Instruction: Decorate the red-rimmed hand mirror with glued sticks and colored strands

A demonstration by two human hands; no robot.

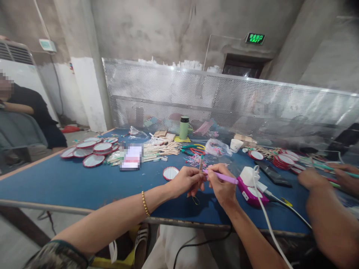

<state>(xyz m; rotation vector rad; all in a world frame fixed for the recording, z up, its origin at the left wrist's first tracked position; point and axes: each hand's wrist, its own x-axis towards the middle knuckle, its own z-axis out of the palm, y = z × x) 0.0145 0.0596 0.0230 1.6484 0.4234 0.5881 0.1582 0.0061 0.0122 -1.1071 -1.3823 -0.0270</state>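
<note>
My left hand is closed, its thumb and fingers pinching a thin upright wooden stick with a teal tip. A loop of thin yellowish cord hangs under those fingers. My right hand grips a purple pen-shaped tool, its front end close to the stick; whether the two touch I cannot tell. Just left of my hands lies a round white lid with a red rim. Behind them is a tangle of pink, white and blue threads.
Several red-rimmed lids and many pale sticks lie left. A phone, green bottle, pliers and white cup surround the work. At right are a purple power strip with cables and a co-worker's hands.
</note>
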